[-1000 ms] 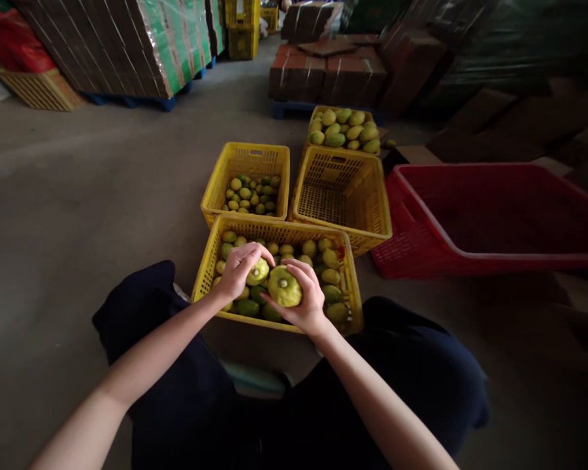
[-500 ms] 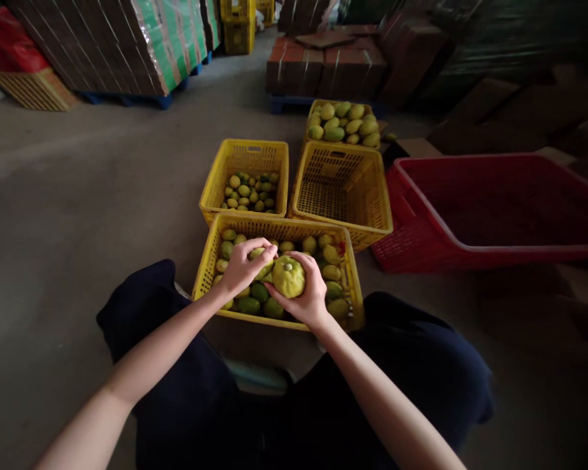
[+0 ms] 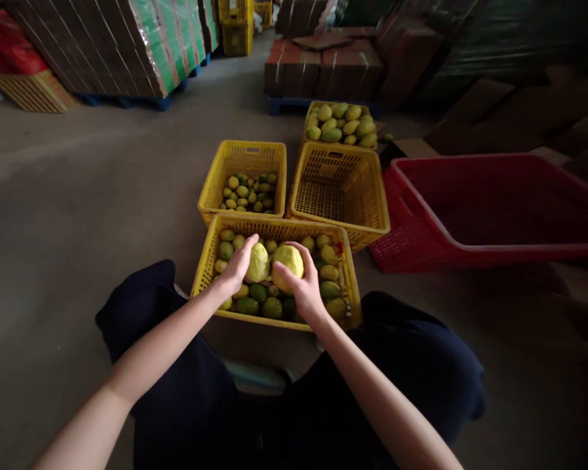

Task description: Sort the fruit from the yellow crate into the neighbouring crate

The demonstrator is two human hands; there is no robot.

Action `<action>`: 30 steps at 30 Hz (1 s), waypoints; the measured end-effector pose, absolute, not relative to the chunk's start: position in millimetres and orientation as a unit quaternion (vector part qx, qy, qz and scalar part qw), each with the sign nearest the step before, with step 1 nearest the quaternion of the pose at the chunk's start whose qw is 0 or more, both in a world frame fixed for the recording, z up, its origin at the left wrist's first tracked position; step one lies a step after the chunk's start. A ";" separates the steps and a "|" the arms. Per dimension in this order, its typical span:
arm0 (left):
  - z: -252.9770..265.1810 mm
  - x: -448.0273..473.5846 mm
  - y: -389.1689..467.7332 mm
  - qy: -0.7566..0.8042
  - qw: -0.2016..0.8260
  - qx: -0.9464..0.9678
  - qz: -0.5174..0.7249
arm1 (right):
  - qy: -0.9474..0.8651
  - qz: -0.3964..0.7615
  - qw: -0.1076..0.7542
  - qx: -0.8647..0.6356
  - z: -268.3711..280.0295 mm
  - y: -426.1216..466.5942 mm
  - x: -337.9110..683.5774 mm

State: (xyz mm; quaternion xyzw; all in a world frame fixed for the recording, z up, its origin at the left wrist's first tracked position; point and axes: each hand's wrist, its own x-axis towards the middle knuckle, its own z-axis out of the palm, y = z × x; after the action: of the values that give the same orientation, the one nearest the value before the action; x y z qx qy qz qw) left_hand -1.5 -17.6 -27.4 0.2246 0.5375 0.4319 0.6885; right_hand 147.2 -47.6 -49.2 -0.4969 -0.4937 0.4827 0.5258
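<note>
My left hand [image 3: 236, 267] is closed around a yellow-green lemon [image 3: 259, 263], whose right side faces the other fruit. In my right hand [image 3: 304, 282] is a larger, bumpy yellow-green lemon [image 3: 289, 258], gripped between thumb and fingers. Both fruits are held side by side above a yellow plastic crate [image 3: 274, 320]. Inside that crate lie many green and yellow lemons, among them a dark green lemon [image 3: 247, 306] near the front wall. My hands hide part of the fruit beneath them.
Behind the near crate stand a yellow crate [image 3: 242, 146] with small lemons at its bottom and a yellow crate [image 3: 381, 196] without fruit. Farther back is a crate of larger lemons [image 3: 342, 124]. A big red bin [image 3: 396, 228] stands at right; boxes on pallets [image 3: 323, 68] lie beyond.
Both fruits have been turned in my hands, so the right one's stem end no longer faces me. My left hand has rotated, and its lemon now shows more fully.
</note>
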 end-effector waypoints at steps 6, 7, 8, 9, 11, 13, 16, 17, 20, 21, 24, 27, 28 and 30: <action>-27.6 -10.8 -16.7 0.510 0.765 0.081 0.385 | -0.195 0.728 0.478 -0.450 -44.6 -38.2 144.4; -27.9 -12.9 -17.8 0.515 0.767 0.076 0.374 | -0.154 0.745 0.468 -0.449 -41.2 -37.3 143.7; -28.1 -14.7 -19.1 0.526 0.766 0.074 0.361 | -0.121 0.756 0.457 -0.454 -37.4 -36.8 142.8; -28.3 -16.2 -20.8 0.540 0.762 0.075 0.349 | -0.097 0.762 0.446 -0.460 -33.6 -36.6 141.9; -28.6 -18.3 -24.7 0.561 0.753 0.088 0.332 | -0.079 0.775 0.418 -0.466 -26.9 -37.0 140.4; -28.3 -19.9 -28.7 0.573 0.746 0.107 0.322 | -0.074 0.792 0.388 -0.465 -22.4 -37.9 139.6; -27.2 -22.9 -33.8 0.584 0.747 0.140 0.286 | -0.051 0.804 0.361 -0.470 -19.8 -38.7 139.5; -26.9 -24.1 -35.3 0.584 0.750 0.148 0.271 | -0.041 0.804 0.358 -0.473 -19.7 -38.7 139.5; -27.9 -28.2 -39.2 0.577 0.764 0.155 0.244 | -0.020 0.803 0.358 -0.475 -20.3 -38.5 139.4; -28.8 -29.5 -40.3 0.575 0.767 0.150 0.241 | -0.017 0.806 0.354 -0.475 -20.7 -38.5 139.2; -31.9 -32.2 -42.6 0.570 0.773 0.128 0.245 | -0.015 0.815 0.328 -0.477 -22.0 -38.8 138.8; -33.4 -32.7 -43.6 0.569 0.774 0.121 0.251 | -0.033 0.820 0.301 -0.486 -23.8 -39.2 139.1; -33.2 -32.2 -43.9 0.569 0.773 0.121 0.251 | -0.040 0.821 0.296 -0.487 -24.5 -39.2 139.5; -32.4 -30.4 -44.9 0.570 0.770 0.123 0.259 | -0.051 0.821 0.292 -0.488 -26.2 -38.8 140.8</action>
State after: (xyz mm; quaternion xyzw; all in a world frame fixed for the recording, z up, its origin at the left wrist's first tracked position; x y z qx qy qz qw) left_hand -30.4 -44.9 -32.4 0.1227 0.5697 0.2592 0.7702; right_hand 140.8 -38.8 -26.2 -0.4876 -0.0509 0.8213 0.2919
